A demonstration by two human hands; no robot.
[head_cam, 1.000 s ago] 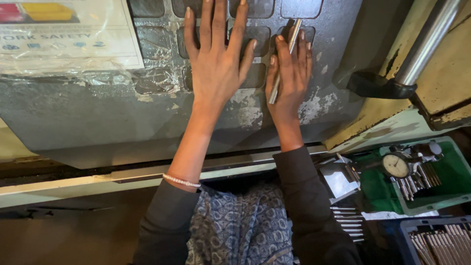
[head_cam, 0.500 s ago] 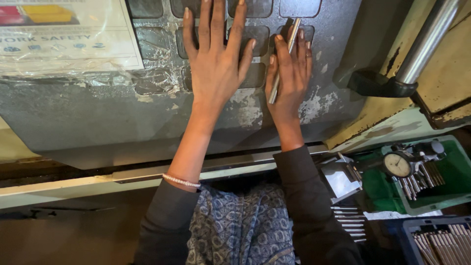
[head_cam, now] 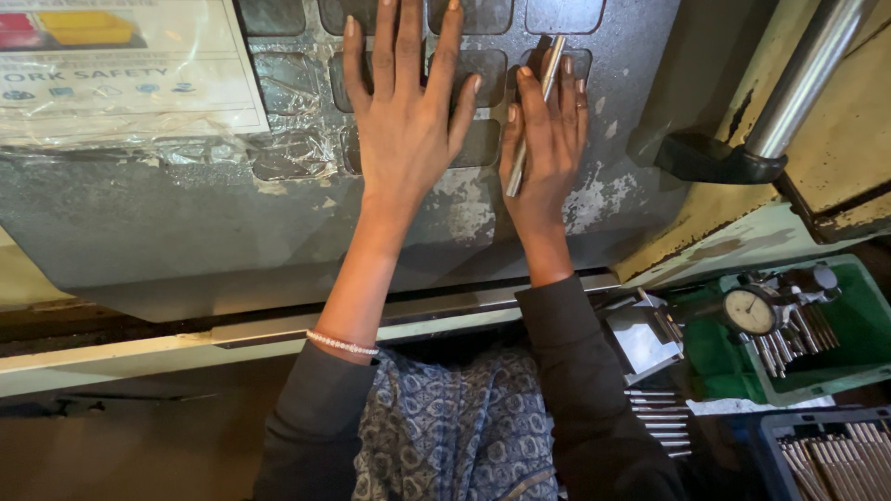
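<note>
head view: the left hand (head_cam: 406, 125) lies flat and wide open, fingers spread, palm down on the grey metal machine panel (head_cam: 186, 223), over the recessed squares near the panel's top edge. a thin bracelet (head_cam: 342, 343) circles its wrist. just beside it, the right hand (head_cam: 545, 148) also rests on the panel, fingers nearly straight and close together, holding a slim metal rod (head_cam: 531, 119) that runs slanted along the fingers, its upper end past the fingertips at the top edge. a plastic-wrapped safety sheet (head_cam: 121, 70) covers the panel's top left corner. towards the right edge a shiny steel bar (head_cam: 803, 79) enters a black bracket (head_cam: 710, 160). below right, a green tray (head_cam: 854, 339) holds a dial gauge (head_cam: 749, 311) and metal pins; a blue tray (head_cam: 840, 455) holds more rods.
</note>
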